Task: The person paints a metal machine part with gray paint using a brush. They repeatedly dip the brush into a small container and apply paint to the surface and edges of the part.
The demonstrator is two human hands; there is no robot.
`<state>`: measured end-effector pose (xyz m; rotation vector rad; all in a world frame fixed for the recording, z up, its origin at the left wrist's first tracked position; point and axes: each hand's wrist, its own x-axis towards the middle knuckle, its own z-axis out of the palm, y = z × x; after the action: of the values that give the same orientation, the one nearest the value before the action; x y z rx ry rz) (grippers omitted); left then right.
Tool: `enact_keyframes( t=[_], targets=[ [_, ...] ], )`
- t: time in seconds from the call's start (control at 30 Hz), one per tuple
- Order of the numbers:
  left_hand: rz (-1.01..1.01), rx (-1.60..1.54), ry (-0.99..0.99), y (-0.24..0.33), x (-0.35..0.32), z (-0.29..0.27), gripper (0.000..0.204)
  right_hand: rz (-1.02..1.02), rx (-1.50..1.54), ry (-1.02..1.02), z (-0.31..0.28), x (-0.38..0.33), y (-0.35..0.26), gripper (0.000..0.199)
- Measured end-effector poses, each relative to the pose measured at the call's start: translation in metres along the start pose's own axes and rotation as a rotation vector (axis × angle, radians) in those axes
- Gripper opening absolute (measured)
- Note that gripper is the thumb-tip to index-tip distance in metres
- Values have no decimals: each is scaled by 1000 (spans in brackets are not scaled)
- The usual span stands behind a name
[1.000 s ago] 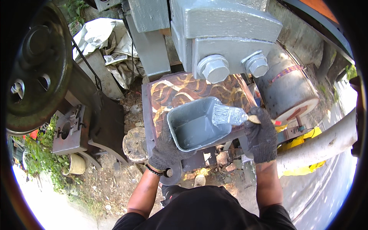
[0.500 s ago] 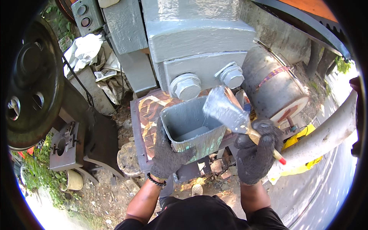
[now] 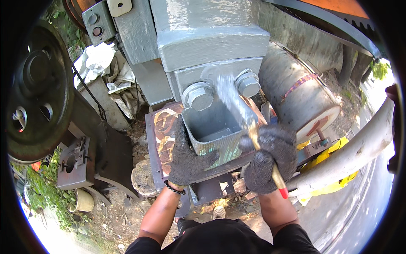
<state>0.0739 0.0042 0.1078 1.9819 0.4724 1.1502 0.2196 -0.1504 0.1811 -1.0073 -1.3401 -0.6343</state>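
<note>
The wide wooden-handled brush with a red tip (image 3: 253, 134) has swung up from the right rim of the grey rectangular tub (image 3: 218, 148) to between two grey hexagonal bolts (image 3: 199, 97), suggesting work at the machine; contact is unclear. The right hand (image 3: 270, 158) clasps the brush; the left (image 3: 186, 158) grips the tub near the sheet-covered metal bed's (image 3: 153, 154) front edge. Outdoors, a weathered metal drum (image 3: 296, 91) lies beyond.

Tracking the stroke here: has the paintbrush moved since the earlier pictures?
Yes: the paintbrush has moved up the picture, from below the large bolts to reach between them.
</note>
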Motion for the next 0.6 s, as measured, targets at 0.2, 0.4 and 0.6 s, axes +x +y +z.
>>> enact_keyframes(
  t=[0.2,0.4,0.6],
  targets=[
    [-49,-4,7,-7,0,7,126,67,2,-50,18,5,6,20],
    [-1,106,2,-11,-1,1,125,18,-29,9,0,9,-3,18],
    [-30,73,-11,-14,-2,2,124,-47,25,-78,12,10,11,27]
  ],
)
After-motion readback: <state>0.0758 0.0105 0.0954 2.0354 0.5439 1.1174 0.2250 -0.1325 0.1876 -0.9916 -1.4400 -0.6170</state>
